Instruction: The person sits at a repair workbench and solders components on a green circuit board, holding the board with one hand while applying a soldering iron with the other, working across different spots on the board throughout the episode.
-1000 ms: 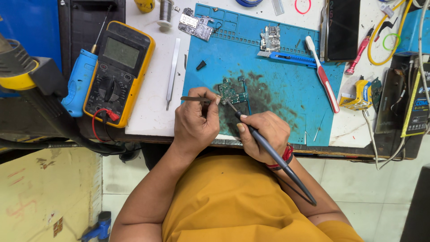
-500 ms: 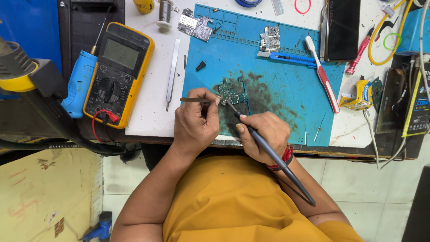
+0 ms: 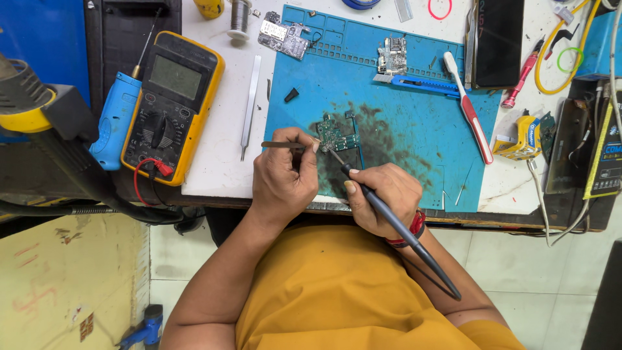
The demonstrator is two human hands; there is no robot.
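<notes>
Two tools meet on one small green board (image 3: 337, 135), which lies on the dark-stained patch of the blue mat (image 3: 414, 129) near the front edge of the table (image 3: 220, 162). My left hand (image 3: 285, 178) has its grip closed on tweezers (image 3: 280, 144), whose tips reach the board's left edge; my right hand (image 3: 382, 194) has its grip closed pen-fashion on a soldering iron (image 3: 395, 227), tip down at the board's lower edge. I judge the main risk to be board movement: only the tweezers steady it, so side pressure from the iron could slide or pivot it and drag the tip across neighbouring parts. Holding the tip too long in one spot could overheat a pad. The iron's cord trails back past my right wrist; a snag there would jerk the tip. My left fingers (image 3: 304, 144) sit just beside the tip, so a slip could burn them. A multimeter (image 3: 170, 104) lies well apart to the left.
</notes>
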